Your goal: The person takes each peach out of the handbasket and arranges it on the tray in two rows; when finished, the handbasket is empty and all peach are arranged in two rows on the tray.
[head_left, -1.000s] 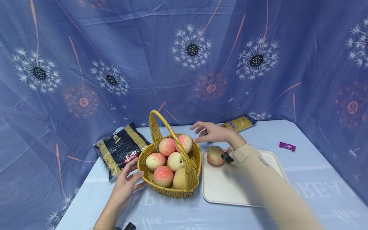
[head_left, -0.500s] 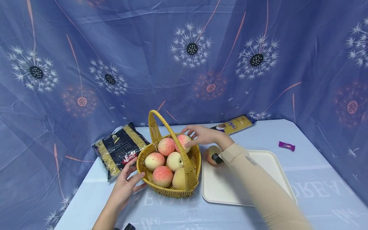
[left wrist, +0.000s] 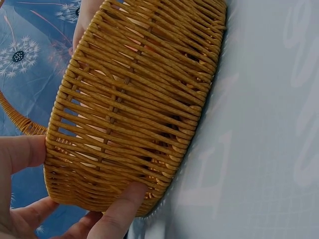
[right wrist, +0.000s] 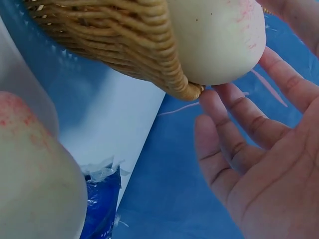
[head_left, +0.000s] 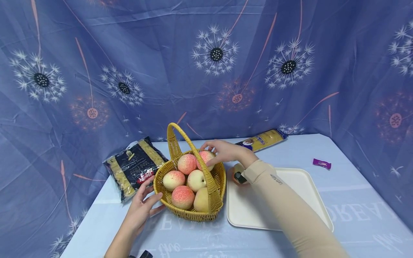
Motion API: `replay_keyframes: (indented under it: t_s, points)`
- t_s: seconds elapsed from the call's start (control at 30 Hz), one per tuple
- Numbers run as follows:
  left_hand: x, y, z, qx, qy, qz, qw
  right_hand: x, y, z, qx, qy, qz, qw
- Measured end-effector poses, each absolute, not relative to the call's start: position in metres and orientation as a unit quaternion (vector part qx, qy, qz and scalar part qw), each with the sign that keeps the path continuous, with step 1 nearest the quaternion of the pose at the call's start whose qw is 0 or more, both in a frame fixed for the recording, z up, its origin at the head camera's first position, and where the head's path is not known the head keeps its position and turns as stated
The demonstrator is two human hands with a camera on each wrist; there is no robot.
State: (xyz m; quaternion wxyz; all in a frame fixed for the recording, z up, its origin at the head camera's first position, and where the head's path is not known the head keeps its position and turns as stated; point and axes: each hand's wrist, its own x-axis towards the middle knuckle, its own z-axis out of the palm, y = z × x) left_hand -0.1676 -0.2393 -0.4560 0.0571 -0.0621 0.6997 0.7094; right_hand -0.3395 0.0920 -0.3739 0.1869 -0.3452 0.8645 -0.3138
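A yellow woven basket [head_left: 185,215] with a tall arched handle holds several red-and-cream peaches. My left hand [head_left: 140,208] holds the basket's left end; in the left wrist view its fingertips [left wrist: 124,204] press the woven side. At the basket's back right, my right hand [head_left: 224,150] grips a peach [head_left: 206,157], thumb on the near side and fingers at the far side. In the right wrist view this peach [right wrist: 219,40] still sits against the basket rim, between the thumb and the fingertips. Another peach [head_left: 238,171] lies on the white tray [head_left: 248,215], partly behind the right wrist.
A dark pasta bag [head_left: 135,166] lies left of the basket. Behind the tray is a yellow-and-blue packet [head_left: 266,139], and a small purple wrapped sweet [head_left: 322,164] lies at the right. A blue dandelion-patterned cloth [head_left: 161,71] hangs behind the table.
My right hand has moved left from above the tray's back edge onto the back-right peach in the basket and taken hold of it. The left hand and the basket have stayed put.
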Motion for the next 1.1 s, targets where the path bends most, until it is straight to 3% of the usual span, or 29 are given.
replay_keyframes:
  t_s: [0.27, 1.1]
  points:
    - [-0.167, -0.24, -0.457, -0.055, 0.701, 0.709, 0.055, -0.343, 0.083, -0.374, -0.339, 0.866, -0.306, 0.203]
    - [-0.167, -0.238, -0.457, -0.052, 0.692, 0.718, 0.045, -0.342, 0.074, -0.367, -0.342, 0.89, -0.239, 0.183]
